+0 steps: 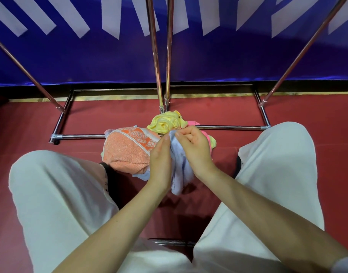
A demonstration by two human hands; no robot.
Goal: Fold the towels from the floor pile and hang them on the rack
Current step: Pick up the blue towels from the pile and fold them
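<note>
A pale blue towel hangs crumpled between both hands above the floor pile. My left hand holds its left side, thumb up against the cloth. My right hand pinches its top edge with curled fingers. Beneath and behind them lie an orange towel with a leaf-patterned border, a crumpled yellow towel and a pink one, mostly hidden. The metal rack rises just beyond the pile, its poles bare in this view.
The rack's base bars frame a rectangle on the red floor. A blue banner wall stands right behind it. My knees in white trousers flank the pile on both sides.
</note>
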